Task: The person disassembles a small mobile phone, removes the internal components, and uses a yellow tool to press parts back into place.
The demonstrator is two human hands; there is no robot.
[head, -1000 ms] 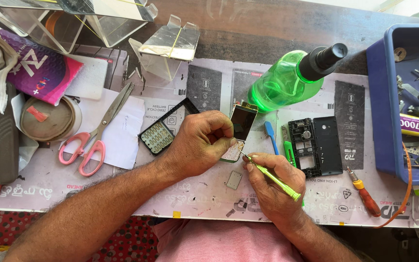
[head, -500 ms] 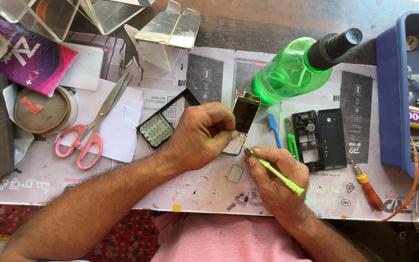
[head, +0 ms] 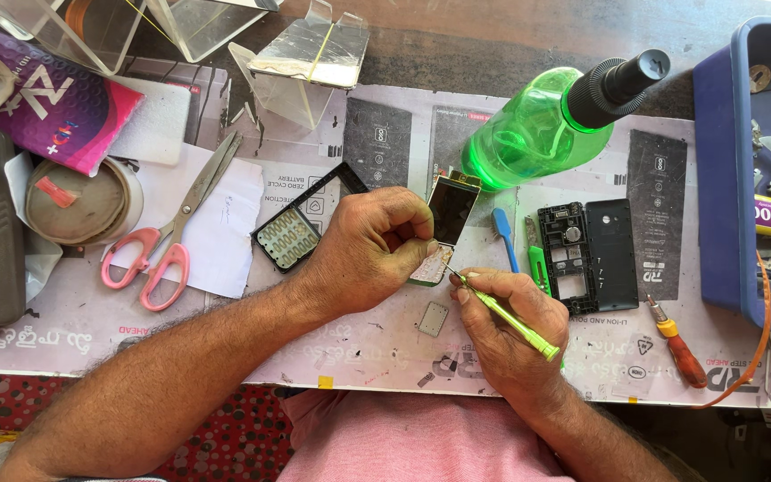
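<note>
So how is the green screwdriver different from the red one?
The green screwdriver is slim and pale green, held in the right hand with its tip at the phone board. The red screwdriver is thicker, with a red and yellow handle, and lies untouched on the table. Both are small hand tools.

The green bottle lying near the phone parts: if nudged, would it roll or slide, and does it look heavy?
The green bottle lies on its side with a round body, so it would probably roll rather than slide. The black nozzle may make it curve. It looks like thin see-through plastic, likely light; how much liquid it holds cannot be told.
</note>
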